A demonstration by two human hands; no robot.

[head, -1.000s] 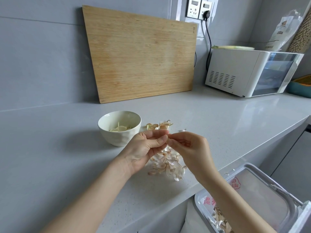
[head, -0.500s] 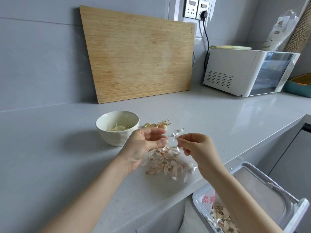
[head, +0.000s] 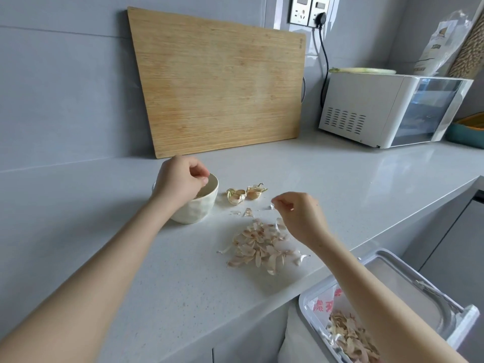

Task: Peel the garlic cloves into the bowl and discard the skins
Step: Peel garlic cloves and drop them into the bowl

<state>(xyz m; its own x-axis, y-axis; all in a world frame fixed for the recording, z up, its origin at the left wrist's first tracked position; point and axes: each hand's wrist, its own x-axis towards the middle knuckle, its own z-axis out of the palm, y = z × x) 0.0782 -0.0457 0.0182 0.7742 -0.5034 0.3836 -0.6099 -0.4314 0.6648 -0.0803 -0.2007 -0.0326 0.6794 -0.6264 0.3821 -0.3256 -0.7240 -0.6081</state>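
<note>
Garlic peeling: left hand at bowl, right hand pinching skin

Left hand (head: pixel 180 179) directly above the bowl (head: pixel 199 209), covering its left and near rim. Fingers curled downward, thumb tucked against the fingertips. Cannot tell whether a clove sits inside that grip; knuckles in the way.

Bowl cream, dimpled, upright on the counter (head: pixel 104 231). Contents almost wholly hidden behind the hand, only a pale strip of inner wall on show.

Right hand (head: pixel 298 216) well right of the bowl and a little nearer, raised clear of the counter. Thumb and forefinger pinching a skin scrap (head: pixel 272 206), thin and translucent; other fingers loosely curled.

Just right of the bowl, apart from it: two garlic pieces (head: pixel 237 196), papery and split open, side by side. Cannot tell whether cloves remain inside. Slightly nearer than these, a few stray flakes.

Right of the bowl and nearer still: skins (head: pixel 259 247) in a loose pile, tan and white, its far right edge tucked under the right wrist.

Far to the near right of the bowl, below the counter edge: bin (head: pixel 303 297), white, lid open, lined with a red-printed bag, more skins inside.

Behind the bowl: board (head: pixel 220 82), wooden, leaning against the grey wall. Behind and far right of the bowl: oven (head: pixel 366 108), white with a glass door, black cord rising to a socket (head: pixel 311 10)
</note>
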